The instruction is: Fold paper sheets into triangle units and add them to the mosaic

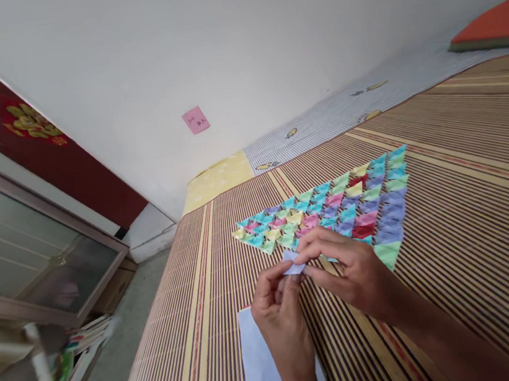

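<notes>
My left hand and my right hand meet above a striped bamboo mat. Both pinch a small pale lilac folded paper piece between their fingertips. Just beyond the fingers lies a flat triangular patchwork of several small folded paper units in blue, green, pink, yellow, purple and red. The paper piece is held at the near edge of this patchwork. Under my left wrist lies a pale blue sheet of paper on the mat.
A white wall runs along the mat's far side, with a pink sticky note on it. An orange cushion lies at the far right. At the left stand a glass-fronted cabinet and books and clutter on the floor.
</notes>
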`<state>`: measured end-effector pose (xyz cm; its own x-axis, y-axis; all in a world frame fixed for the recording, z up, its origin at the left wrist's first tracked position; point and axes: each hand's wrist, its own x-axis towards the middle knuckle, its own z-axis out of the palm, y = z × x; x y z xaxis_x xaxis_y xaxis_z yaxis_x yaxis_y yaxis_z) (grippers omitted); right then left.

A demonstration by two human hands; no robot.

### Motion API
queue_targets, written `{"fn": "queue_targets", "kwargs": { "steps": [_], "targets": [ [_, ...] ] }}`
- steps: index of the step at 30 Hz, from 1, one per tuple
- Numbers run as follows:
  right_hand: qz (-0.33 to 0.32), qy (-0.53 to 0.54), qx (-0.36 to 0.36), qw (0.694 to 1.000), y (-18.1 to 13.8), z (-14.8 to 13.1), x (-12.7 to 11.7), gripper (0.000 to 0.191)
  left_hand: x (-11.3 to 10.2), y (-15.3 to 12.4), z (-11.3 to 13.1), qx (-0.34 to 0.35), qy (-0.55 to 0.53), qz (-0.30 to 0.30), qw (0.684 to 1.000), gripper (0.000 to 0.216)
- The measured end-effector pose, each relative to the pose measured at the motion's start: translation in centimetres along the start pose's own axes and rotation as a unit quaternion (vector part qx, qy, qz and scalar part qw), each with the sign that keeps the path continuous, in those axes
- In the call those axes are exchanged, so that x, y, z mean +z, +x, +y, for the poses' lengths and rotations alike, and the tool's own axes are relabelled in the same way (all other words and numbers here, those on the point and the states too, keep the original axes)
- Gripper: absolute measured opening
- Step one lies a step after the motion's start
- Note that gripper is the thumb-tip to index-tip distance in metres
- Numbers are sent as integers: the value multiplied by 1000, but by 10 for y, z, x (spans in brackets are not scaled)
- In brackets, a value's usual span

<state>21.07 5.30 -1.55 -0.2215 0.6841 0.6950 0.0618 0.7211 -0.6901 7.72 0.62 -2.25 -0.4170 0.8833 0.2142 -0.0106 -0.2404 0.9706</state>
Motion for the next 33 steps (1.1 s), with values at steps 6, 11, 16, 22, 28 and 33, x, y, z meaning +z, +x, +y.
{"fn": "queue_targets", "kwargs": {
  "steps": [6,11,16,22,28,33],
  "targets": [
    [30,-21,-49,998,-2,7,1,17,1,2,-1,-17,-68,-6,998,19],
    [44,-40,-48,997,-3,8,6,18,2,1,-3,-16,-70,-7,997,19],
    [34,-32,-41,998,-4,8,6,16,0,2,-2,-12,-20,-18,1000,14],
    [24,-7,-19,1000,-5,7,8,15,-5,6,-5,-25,-25,-39,999,15],
    [23,5,14,1000,-6,4,13,17,-4,7,-3,-34,-41,-35,998,19],
    [29,-6,35,999,-7,3,14,17,0,5,0,-16,-30,-13,999,18]
  ]
}}
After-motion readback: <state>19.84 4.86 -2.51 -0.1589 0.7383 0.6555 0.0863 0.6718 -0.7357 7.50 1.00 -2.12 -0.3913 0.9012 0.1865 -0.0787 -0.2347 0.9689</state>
